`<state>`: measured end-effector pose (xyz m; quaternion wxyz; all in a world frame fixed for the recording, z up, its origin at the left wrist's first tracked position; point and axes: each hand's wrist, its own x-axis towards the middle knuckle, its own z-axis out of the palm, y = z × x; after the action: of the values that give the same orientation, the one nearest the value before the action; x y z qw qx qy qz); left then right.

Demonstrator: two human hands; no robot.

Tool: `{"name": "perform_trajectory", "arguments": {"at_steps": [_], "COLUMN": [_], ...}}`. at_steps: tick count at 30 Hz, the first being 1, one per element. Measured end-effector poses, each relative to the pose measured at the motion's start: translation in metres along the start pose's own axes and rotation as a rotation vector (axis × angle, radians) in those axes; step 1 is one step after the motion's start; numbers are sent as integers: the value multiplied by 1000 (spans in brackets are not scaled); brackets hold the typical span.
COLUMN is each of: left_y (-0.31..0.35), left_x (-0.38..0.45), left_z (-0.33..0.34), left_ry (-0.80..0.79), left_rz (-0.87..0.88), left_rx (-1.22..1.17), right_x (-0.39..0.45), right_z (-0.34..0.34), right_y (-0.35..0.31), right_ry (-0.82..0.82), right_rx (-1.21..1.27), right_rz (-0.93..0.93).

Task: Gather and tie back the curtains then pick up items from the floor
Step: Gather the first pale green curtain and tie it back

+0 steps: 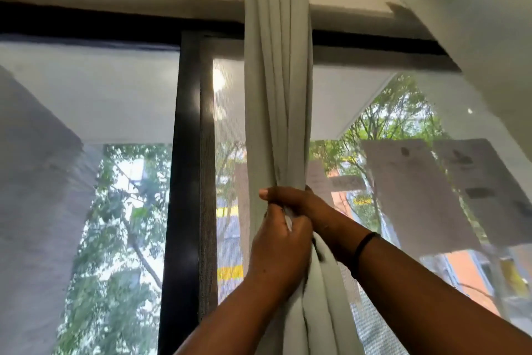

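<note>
Both hands are up on the curtain (277, 95) here, which is bunched into one tight pale rope hanging straight down in front of the dark window frame (187, 153). The right hand (293, 200) wraps around the bundle from the right side, fingers curled across the front of the cloth, a black band (363, 249) on that wrist. The left hand (280, 251) sits just under it, touching it, fingers curled in and pinching a thin whitish strip against the fabric, can't tell exactly what that strip is. A second curtain (472, 23) slants across the top right corner. Trees show through the mesh screen (227, 130) behind.
</note>
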<state>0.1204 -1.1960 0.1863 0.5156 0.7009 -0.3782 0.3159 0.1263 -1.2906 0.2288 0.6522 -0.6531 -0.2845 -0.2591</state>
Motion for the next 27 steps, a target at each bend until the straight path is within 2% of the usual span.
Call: {"name": "perform_trajectory", "arguments": {"at_steps": [4,8,12,16,22,27], "left_y": [-19,-32,-45,-51,-35,-18], "left_x": [-38,-72,-101,-134,-188,-251], "left_z": [17,31,50,69,97,115], "left_ry": [51,184,172,193,208,64], "left_rz": [-81,-180,-289,-268,-295,-357], "left_rx": [44,-100,-253,-176,46,101], "right_x": [-16,-47,-75,-103,-161,-190], "right_z": [0,-4,-8,-14,-28,-54], "right_y": [32,55,67,76,87,66], "right_ry": [62,-13,-19,2,-24,-23], "right_rx": [-24,58,87,12,8,-4], "right_rz": [13,48,138,151,274,293]}}
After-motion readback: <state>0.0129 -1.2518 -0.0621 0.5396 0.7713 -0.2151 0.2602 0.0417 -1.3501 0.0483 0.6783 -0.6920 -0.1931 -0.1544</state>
